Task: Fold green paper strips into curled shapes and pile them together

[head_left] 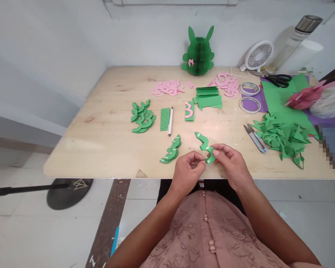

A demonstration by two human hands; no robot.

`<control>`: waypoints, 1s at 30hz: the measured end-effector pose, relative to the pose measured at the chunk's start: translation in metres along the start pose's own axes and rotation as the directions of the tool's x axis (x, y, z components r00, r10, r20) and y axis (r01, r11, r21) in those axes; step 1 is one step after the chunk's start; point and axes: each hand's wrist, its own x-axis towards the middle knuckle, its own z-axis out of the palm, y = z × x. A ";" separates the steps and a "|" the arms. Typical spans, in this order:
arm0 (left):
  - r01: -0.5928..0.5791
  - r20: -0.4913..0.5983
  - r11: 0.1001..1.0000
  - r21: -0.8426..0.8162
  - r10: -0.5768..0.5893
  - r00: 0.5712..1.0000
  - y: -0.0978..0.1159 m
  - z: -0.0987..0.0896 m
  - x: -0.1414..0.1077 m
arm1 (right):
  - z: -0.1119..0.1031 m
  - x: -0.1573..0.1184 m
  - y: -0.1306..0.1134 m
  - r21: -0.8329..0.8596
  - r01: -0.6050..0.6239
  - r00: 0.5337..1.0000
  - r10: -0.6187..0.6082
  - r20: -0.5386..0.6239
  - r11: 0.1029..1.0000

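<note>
Between my two hands is a wavy green paper cutout (203, 141) with small white strips on it, held near the table's front edge. My left hand (187, 169) pinches its lower end with thumb and forefinger. The fingers of my right hand (231, 163) are closed on its right side. Just left of my hands lies a small stack of similar green cutouts (171, 150), also marked with white strips. Farther left sits a pile of plain green cutouts (143, 117). A white pen (170, 122) rests beside a green paper rectangle (164, 119).
Pink paper cutouts (169, 88) and folded green paper (209, 101) lie farther back. A green honeycomb paper figure (199, 56) stands by the wall. To the right are tape rolls (250, 105), thread snips (256, 139), green scraps (286, 134), black scissors (277, 80) and a small fan (258, 56).
</note>
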 end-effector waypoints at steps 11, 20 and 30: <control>0.038 0.053 0.998 -0.053 -0.035 0.998 -0.004 -0.002 0.000 | 0.001 -0.001 0.004 0.079 -0.014 1.000 0.015 -0.019 0.997; 0.141 0.082 0.976 -0.167 -0.129 0.988 0.004 -0.001 -0.003 | 0.003 -0.005 0.000 0.129 -0.003 0.999 0.008 -0.042 0.992; 0.166 0.128 0.961 -0.222 -0.140 0.982 0.001 -0.003 -0.005 | 0.004 -0.007 -0.002 0.144 -0.005 0.997 0.015 -0.074 0.990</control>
